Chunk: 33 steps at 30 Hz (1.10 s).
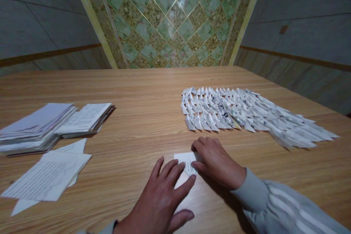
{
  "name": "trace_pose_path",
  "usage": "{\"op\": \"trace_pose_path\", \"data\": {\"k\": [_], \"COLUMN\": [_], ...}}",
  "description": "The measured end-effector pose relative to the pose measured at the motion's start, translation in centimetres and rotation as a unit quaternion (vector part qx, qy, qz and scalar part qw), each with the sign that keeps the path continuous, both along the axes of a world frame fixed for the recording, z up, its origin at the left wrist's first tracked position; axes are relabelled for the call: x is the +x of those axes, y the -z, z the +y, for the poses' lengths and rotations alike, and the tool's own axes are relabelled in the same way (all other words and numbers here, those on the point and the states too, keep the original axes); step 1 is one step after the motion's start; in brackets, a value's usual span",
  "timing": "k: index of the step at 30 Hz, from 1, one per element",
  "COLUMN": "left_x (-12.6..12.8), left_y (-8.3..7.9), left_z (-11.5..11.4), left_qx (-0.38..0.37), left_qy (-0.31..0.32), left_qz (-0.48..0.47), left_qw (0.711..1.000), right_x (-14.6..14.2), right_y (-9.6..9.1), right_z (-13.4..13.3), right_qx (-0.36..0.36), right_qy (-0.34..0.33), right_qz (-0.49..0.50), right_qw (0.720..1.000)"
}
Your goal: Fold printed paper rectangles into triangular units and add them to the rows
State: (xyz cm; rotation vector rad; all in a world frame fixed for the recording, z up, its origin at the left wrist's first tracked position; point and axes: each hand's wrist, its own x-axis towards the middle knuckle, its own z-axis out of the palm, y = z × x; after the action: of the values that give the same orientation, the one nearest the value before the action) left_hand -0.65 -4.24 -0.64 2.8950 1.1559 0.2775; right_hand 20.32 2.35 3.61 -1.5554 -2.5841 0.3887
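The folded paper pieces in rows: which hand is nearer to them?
Right. The right hand is just short of the folded paper pieces; the left hand is farther, to the left, nearer the person.

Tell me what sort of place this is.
An indoor room, perhaps used for tabletop paper work; home or workplace, I cannot tell. A broad wood-grain table faces a diamond-patterned wall, and rows of folded papers sit on it.
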Motion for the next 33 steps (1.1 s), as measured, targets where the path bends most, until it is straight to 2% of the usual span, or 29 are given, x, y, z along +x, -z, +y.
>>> {"op": "trace_pose_path", "data": {"k": [6, 17, 26, 33], "left_x": [0.2, -0.2, -0.1, 0.3], "left_y": [0.7, 2.5, 1.3, 0.5], "left_z": [0.2, 0.4, 0.3, 0.1], "left_qx": [0.032, 0.071, 0.062, 0.043], "left_qy": [0.006, -0.007, 0.001, 0.003], "left_qz": [-0.012, -0.037, -0.031, -0.004], "left_qw": [0.999, 0.997, 0.998, 0.999], "right_x": [0.5, 0.4, 0.3, 0.3], "right_y": [0.7, 0.9, 0.9, 0.5], "right_z": [0.5, -0.1, 0.2, 0.0], "right_qx": [-0.002, 0.074, 0.091, 0.094], "right_qy": [-0.005, -0.033, -0.082, -0.06], "right_qz": [0.06, 0.035, 0.037, 0.04], "right_qw": [0.998, 0.996, 0.992, 0.993]}}
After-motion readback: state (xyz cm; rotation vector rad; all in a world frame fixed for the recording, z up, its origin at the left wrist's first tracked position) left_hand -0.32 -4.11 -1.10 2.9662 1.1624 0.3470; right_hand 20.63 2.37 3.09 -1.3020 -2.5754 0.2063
